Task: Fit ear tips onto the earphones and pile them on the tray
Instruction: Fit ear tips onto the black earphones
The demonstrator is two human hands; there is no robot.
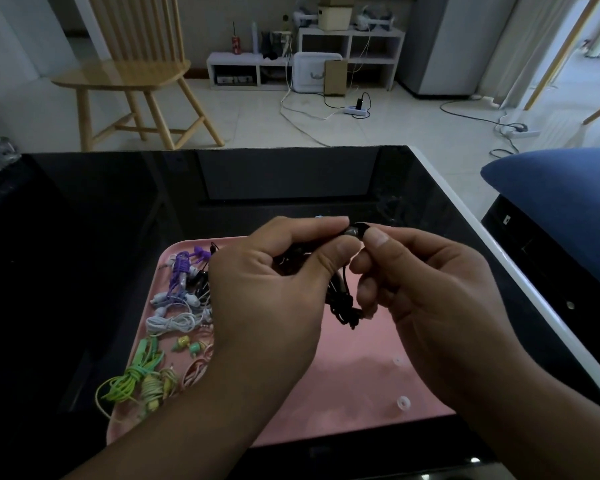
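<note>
Above the pink tray (pixel 347 386), my left hand (pixel 267 289) pinches a black earphone (pixel 352 232) between thumb and forefinger; its bundled black cord (pixel 343 303) hangs below. My right hand (pixel 426 292) pinches the earphone's tip end from the right, where a black ear tip (pixel 361 226) sits. Several coiled earphones lie on the tray's left side: purple (pixel 182 268), white (pixel 172 322), green (pixel 132 382). Two clear ear tips (pixel 403 403) (pixel 398 362) lie on the tray's right side.
The tray sits on a glossy black table (pixel 84 271) with a white right edge (pixel 520 271). A blue cushion (pixel 561 188) lies to the right. Beyond the table stand a wooden chair (pixel 132 71), low white shelves (pixel 347 53) and floor cables (pixel 326 109).
</note>
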